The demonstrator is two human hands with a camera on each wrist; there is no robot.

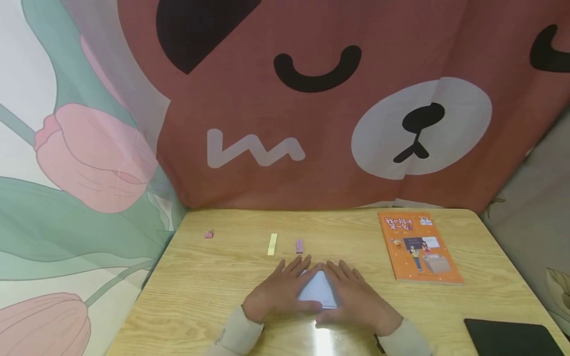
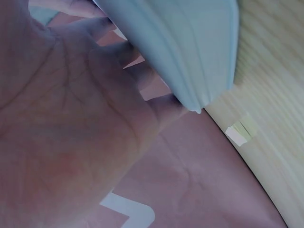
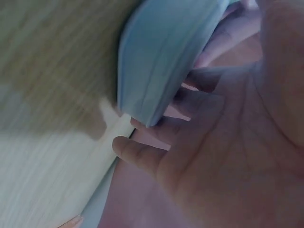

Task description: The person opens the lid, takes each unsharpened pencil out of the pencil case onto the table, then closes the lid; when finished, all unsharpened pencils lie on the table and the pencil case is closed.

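Observation:
A folded pale blue paper (image 1: pixel 318 290) lies on the wooden table (image 1: pixel 205 291) near its front edge, with a point facing away from me. My left hand (image 1: pixel 280 289) lies flat on the paper's left side, fingers straight and pointing forward. My right hand (image 1: pixel 356 294) lies flat on its right side in the same way. Both hands press the paper against the table, and their fingertips nearly meet at its far tip. The left wrist view shows the open palm (image 2: pixel 71 118) beside the layered paper (image 2: pixel 190 47). The right wrist view shows the other palm (image 3: pixel 237 142) next to the paper's folded edges (image 3: pixel 161 57).
An orange book (image 1: pixel 418 247) lies at the right. A black flat object (image 1: pixel 512 336) sits at the front right corner. Beyond the hands lie a yellow strip (image 1: pixel 272 244), a small purple piece (image 1: pixel 299 245) and a pink clip (image 1: pixel 209 234). Printed cloth hangs behind the table.

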